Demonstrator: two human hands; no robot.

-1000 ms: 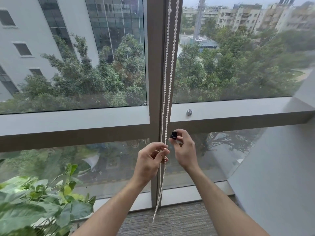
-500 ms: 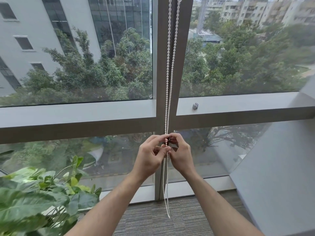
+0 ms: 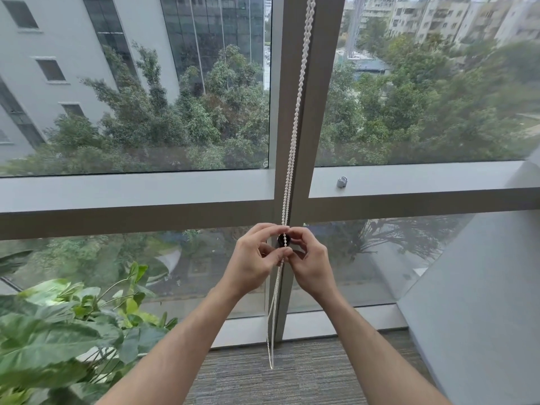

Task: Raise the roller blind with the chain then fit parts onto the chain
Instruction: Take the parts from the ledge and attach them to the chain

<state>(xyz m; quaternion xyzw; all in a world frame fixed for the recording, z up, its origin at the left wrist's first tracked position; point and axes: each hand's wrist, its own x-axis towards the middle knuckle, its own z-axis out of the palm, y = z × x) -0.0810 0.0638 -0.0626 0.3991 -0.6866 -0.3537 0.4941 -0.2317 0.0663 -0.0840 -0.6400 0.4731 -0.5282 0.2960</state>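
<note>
A white bead chain [image 3: 295, 127] hangs in two strands down the grey window mullion [image 3: 321, 112] and ends in a loop near the floor. Both hands meet on it at waist height. My left hand [image 3: 254, 261] pinches the strands between thumb and forefinger. My right hand [image 3: 309, 261] holds a small black round part [image 3: 283, 239] against the chain, the beads running across its face. The roller blind itself is out of view above.
A small grey clip [image 3: 341, 182] sits on the window's cross rail to the right. A leafy green plant [image 3: 67, 325] fills the lower left. A grey angled wall [image 3: 482, 302] closes in on the right. Grey carpet [image 3: 292, 375] lies below.
My right hand, which held the black part apart from the chain, has come in against my left hand; the part now sits on the strands. The view has shifted slightly left.
</note>
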